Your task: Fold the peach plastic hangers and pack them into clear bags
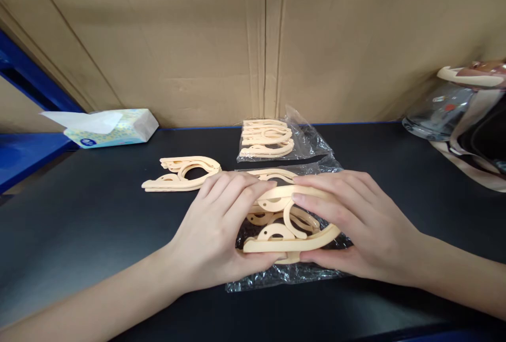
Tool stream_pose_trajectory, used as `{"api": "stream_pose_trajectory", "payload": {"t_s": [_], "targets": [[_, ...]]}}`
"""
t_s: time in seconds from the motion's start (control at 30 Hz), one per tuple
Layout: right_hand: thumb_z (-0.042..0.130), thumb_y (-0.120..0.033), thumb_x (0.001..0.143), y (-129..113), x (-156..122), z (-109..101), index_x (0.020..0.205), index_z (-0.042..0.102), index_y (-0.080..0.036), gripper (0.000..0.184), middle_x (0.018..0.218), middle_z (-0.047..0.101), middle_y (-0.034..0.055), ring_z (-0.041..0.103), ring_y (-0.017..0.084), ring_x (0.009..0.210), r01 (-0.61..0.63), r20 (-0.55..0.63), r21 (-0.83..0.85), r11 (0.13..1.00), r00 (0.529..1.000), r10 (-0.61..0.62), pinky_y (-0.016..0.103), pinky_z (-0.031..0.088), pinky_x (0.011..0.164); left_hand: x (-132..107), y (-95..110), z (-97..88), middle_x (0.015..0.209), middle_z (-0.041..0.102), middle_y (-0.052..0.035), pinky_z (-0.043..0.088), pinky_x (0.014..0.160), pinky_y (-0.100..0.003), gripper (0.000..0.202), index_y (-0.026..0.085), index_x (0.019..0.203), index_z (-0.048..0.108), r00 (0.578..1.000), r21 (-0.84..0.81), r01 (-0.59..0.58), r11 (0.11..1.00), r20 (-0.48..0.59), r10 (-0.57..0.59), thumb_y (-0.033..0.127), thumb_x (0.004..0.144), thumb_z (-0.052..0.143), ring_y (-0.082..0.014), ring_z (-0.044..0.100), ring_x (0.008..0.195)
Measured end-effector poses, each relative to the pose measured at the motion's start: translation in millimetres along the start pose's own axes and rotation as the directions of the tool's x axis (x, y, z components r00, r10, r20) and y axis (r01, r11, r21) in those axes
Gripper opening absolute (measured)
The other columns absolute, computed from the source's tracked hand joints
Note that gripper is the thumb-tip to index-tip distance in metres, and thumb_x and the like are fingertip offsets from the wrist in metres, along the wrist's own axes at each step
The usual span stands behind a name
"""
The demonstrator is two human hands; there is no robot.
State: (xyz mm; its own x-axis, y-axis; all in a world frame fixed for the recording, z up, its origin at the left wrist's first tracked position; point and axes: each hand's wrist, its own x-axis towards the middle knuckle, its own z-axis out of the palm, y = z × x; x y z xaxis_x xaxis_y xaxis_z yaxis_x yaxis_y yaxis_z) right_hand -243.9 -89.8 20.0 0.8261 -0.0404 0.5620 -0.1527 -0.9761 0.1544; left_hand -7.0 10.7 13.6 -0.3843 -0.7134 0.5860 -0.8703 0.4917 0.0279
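Note:
A beige folding clothes hanger [269,246], folded up with its hook inside, is gripped between both hands above a clear plastic bag [261,281]. My left hand [219,226] is closed around its left end, thumb along the near edge. My right hand [367,221] clasps the curved right end, with its fingers on top and thumb below. More beige hangers [272,173] show beneath and behind it, apparently in the bag; the hands partly cover them. To the left lie other folded hangers [158,186], loose on the black table [98,215].
Farther back, a second clear bag [308,139] holds several folded hangers [266,150]. A tissue pack [118,128] stands at the back left by a blue frame [39,76]. A clear container [438,113] with straps is at the right. Cardboard [177,41] walls the back.

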Motion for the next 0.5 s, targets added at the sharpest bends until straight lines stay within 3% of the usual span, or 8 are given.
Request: {"api": "stream_pose_trajectory", "payload": {"t_s": [0.33,0.5], "targets": [[0.064,-0.027,0.085,0.6,-1.4,1.0,0.138,0.044,-0.015,0.059,0.129,0.062,0.0170,0.060,0.030,0.116,-0.128,0.077,0.109,0.986,0.990,0.120,0.045,0.049,0.092,-1.7,-2.7,5.5,0.118,0.065,-0.0114,0.041,0.091,-0.041,0.066,0.018,0.135,0.044,0.998,-0.019,0.050,0.999,0.039,-0.049,0.061,0.088,0.064,-0.0287,0.060,0.107],[0.063,-0.033,0.082,31.2,-4.1,-10.2,0.141,0.042,-0.020,0.064,0.131,0.061,0.0152,0.059,0.034,0.117,-0.205,0.144,0.035,0.978,0.970,0.198,0.051,0.047,0.096,0.4,-13.2,-0.2,0.117,0.066,-0.0089,0.042,0.089,-0.040,0.049,0.020,0.133,0.047,0.993,0.034,0.098,0.995,0.058,-0.100,0.049,0.095,0.060,-0.0269,0.060,0.104]]}}
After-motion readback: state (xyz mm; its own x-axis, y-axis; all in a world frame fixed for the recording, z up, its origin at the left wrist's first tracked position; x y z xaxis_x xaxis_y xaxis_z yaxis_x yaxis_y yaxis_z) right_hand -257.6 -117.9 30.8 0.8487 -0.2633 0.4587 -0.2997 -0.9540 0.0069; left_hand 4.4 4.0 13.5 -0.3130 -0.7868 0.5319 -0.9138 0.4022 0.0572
